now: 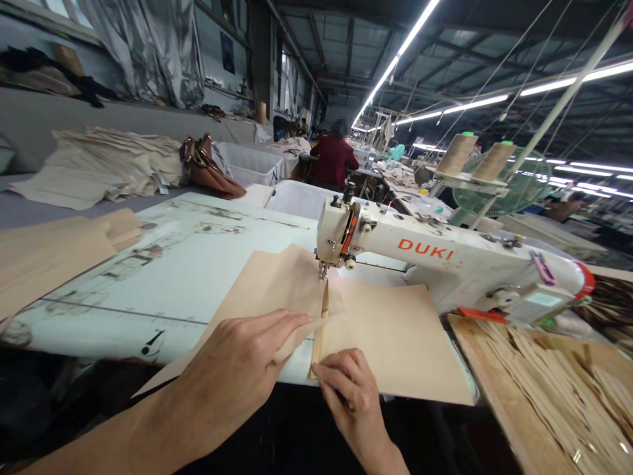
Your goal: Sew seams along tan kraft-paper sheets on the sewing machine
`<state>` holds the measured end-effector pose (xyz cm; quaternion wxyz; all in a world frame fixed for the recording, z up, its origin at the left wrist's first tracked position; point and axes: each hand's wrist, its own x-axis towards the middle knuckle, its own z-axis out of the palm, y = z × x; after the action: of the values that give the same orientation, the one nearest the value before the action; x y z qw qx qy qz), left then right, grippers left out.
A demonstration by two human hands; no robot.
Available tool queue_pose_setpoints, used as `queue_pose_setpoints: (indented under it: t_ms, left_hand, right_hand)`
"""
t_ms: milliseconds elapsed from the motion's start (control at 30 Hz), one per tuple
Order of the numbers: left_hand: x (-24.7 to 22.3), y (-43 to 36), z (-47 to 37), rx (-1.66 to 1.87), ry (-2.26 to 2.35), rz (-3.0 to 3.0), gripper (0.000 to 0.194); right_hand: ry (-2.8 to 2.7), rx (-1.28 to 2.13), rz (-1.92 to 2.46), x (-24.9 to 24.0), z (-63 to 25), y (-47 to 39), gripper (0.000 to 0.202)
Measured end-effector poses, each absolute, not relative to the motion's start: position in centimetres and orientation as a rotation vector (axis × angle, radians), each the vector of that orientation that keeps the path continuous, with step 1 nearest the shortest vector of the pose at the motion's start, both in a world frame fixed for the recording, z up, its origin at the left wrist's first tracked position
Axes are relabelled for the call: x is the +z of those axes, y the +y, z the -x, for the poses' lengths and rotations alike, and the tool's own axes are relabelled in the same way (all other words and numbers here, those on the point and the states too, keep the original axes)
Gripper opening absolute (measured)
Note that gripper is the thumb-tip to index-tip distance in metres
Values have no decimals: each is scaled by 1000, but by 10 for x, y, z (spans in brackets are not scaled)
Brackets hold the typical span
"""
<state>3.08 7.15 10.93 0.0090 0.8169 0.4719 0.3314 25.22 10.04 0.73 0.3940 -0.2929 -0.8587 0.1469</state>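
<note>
Under the presser foot (323, 269) of a white sewing machine (386, 232) runs a narrow beige zipper (325, 300) with a gold-coloured metal part on it. A beige panel (270, 280) lies left of it and another beige panel (400, 333) right of it. My left hand (242, 353) is closed on the folded-back edge of the left panel, lifting it a little. Close to the table's front edge, my right hand (351, 389) pinches the lower end of the zipper tape. The fingertips of the left hand are partly hidden by the lifted edge.
Beige pieces (59, 254) lie at the table's left, with a larger pile (113, 161) and a brown bag (210, 171) behind. On the right, a wooden board (514, 389) holds zipper strips. Thread cones (457, 153) stand above the machine. A person (333, 161) sits farther back.
</note>
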Motion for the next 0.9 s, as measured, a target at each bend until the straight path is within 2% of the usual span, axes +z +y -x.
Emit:
queue_pose_setpoints:
  t_ms: [133, 233, 367, 467, 633, 900]
  left_hand:
    - [100, 66, -33, 1054, 1409, -2669, 55]
    - [80, 58, -39, 1086, 1335, -2897, 61]
    - [45, 46, -47, 971, 1311, -3086, 56]
    - [29, 42, -46, 748, 1338, -3186, 57]
    - [19, 48, -40, 754, 1258, -3260, 63]
    - [21, 50, -42, 698, 1249, -3260, 60]
  right_hand:
    - [-2218, 293, 783, 3, -253, 95, 26]
    - [-2190, 203, 722, -1, -253, 93, 14]
    - [-2120, 128, 592, -5, -251, 93, 23]
    - [-2089, 97, 580, -6, -249, 94, 27]
    - [-2079, 86, 577, -8, -249, 95, 26]
    - [-2046, 78, 574, -8, -247, 96, 26]
